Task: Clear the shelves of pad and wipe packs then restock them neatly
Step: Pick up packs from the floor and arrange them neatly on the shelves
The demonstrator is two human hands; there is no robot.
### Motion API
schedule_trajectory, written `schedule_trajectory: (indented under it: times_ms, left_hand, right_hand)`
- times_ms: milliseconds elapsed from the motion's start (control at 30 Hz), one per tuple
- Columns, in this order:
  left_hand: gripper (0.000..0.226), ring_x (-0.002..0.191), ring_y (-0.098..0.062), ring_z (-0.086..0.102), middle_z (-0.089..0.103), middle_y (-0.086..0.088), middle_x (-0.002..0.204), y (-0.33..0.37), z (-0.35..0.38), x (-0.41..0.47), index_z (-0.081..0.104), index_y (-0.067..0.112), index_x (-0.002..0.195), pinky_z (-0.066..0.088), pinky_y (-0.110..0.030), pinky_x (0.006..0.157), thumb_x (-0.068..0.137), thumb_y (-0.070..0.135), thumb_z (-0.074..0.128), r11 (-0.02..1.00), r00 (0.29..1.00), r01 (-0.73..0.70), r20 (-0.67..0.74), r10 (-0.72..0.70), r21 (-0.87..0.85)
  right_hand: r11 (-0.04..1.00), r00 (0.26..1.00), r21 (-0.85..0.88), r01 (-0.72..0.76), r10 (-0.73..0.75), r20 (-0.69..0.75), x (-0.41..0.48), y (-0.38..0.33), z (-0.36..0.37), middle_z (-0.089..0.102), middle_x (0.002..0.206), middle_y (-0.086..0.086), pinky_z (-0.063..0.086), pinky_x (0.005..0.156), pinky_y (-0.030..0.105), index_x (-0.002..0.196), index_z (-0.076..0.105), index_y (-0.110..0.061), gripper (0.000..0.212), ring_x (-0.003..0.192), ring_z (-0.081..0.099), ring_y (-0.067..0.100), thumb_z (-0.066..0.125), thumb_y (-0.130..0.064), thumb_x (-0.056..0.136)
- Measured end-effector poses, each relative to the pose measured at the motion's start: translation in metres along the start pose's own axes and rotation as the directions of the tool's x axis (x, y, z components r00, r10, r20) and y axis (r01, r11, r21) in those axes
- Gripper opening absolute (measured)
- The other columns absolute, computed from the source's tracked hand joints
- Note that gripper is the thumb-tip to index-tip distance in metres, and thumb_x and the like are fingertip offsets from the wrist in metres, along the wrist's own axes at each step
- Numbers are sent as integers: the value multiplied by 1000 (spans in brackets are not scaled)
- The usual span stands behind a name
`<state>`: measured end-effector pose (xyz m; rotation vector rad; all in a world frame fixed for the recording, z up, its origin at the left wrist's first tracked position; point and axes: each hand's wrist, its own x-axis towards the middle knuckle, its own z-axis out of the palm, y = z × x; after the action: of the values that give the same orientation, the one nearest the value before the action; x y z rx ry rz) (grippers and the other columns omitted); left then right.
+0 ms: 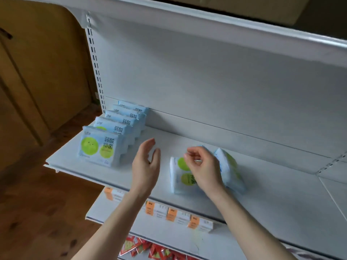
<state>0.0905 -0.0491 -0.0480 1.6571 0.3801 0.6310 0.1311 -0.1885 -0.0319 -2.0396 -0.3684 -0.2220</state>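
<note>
Holding packs (99, 147): shelf (272, 184) | left hand (145, 166) fingers spread | right hand (202, 166) curled, grip unclear

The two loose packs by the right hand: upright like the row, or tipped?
Tipped. The left pack, its print sideways, and the right pack both lean askew, unlike the upright row.

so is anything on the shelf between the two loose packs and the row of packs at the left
Only the left hand, open, hovers over that stretch. The shelf between the loose packs and the row of packs shows nothing else lying on it.
</note>
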Motion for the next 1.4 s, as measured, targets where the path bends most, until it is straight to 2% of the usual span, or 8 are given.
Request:
schedule_trajectory:
  times_ms: [100,233,367,633,800,1033,1200,1400]
  left_hand:
    - [22,108,-20,59,60,-1,109,2,26,-24,56,14,112,43,-9,86,91,5,55,1000,997,22,79,-22,9]
    - [27,110,-24,59,61,-4,109,2,45,-45,57,6,117,46,-31,91,90,7,59,994,984,72,157,-84,80]
    - [49,113,-31,50,54,-15,121,-5,50,-49,49,3,126,36,-31,88,85,24,66,876,972,72,165,-169,476]
    - [46,58,-20,38,38,1,58,-7,46,-35,32,13,61,21,-31,50,83,32,68,708,916,121,196,-349,696]
    - [33,60,-29,55,50,-5,54,-13,36,-32,42,12,57,34,-29,54,83,13,62,799,940,197,120,-318,567]
    - [23,58,-25,62,59,-6,56,-3,14,-48,57,2,69,54,-41,68,85,16,66,937,951,307,-32,-306,165]
    - [18,62,-20,61,60,-7,65,5,5,-44,56,6,71,55,-37,68,85,10,67,953,953,301,-21,-302,-23]
    - [22,78,-23,68,66,-11,91,-7,-6,-7,53,9,100,57,-31,65,88,22,65,818,877,463,42,-479,-341]
  right_hand:
    - [992,992,-123,-31,15,-126,-1,28,-41,66,94,5,40,79,17,96,68,-1,14,88,61,16,67,-9,84]
    - [957,962,-206,-204,157,-223,-6,72,-80,64,107,16,34,80,20,103,65,0,22,103,58,29,65,-13,85]
    - [968,959,-138,-210,177,-220,-20,89,-86,66,100,15,37,77,19,97,66,0,15,95,61,28,65,-10,85]
    - [991,956,126,-41,75,-283,-65,63,-60,65,74,-3,44,65,5,77,61,-20,9,71,60,10,63,-15,85]
    - [826,869,271,-493,453,200,-74,44,-45,70,73,7,57,74,38,77,66,-5,19,73,69,20,62,-21,88]
    - [327,653,571,-753,475,590,-52,4,-5,65,80,13,52,72,26,92,67,-2,24,76,62,21,61,-25,88]
    - [430,723,591,-682,516,460,-21,-9,27,67,83,8,53,60,25,104,63,-4,23,67,64,15,66,-18,86]
    - [723,815,406,-558,388,431,13,-1,30,69,92,10,53,75,32,102,63,-1,23,81,65,18,67,-17,85]
